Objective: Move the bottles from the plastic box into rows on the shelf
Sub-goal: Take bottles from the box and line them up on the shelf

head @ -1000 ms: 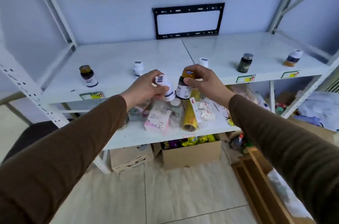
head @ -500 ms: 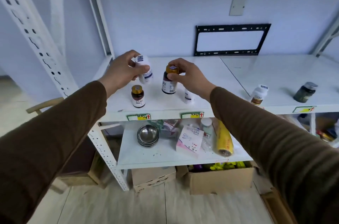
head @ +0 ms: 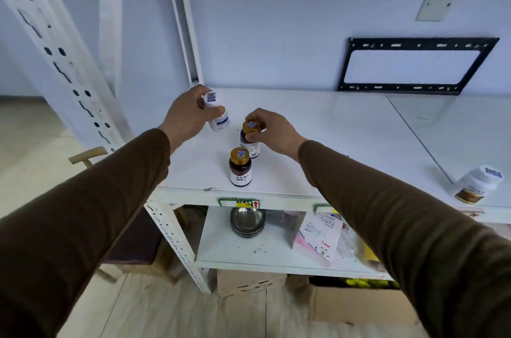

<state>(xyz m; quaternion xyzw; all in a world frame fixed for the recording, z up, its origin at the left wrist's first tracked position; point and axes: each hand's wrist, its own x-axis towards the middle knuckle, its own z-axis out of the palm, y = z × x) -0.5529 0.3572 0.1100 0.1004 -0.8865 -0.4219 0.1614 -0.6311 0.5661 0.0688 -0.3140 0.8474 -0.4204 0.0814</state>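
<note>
Compared to half a second earlier, both hands had dropped toward the white shelf (head: 318, 138). The left hand (head: 185, 116) gripped a smooth white plastic bottle (head: 218, 116), tilted, fingers curled round it. The right hand (head: 272, 130) pinched the gold cap of a dark brown bottle (head: 250, 141), just behind another gold-capped bottle (head: 240, 167) standing near the front edge.

The shelf (head: 318, 138) is white, its upright punched with dark slots. Two dark brown bottles (head: 240, 169) carry gold caps and white labels; a third bottle (head: 217, 113) is white with a blue-printed label. Brown sleeves (head: 387, 216) cover both arms. A black frame (head: 414, 44) hangs on the pale blue-grey wall.
</note>
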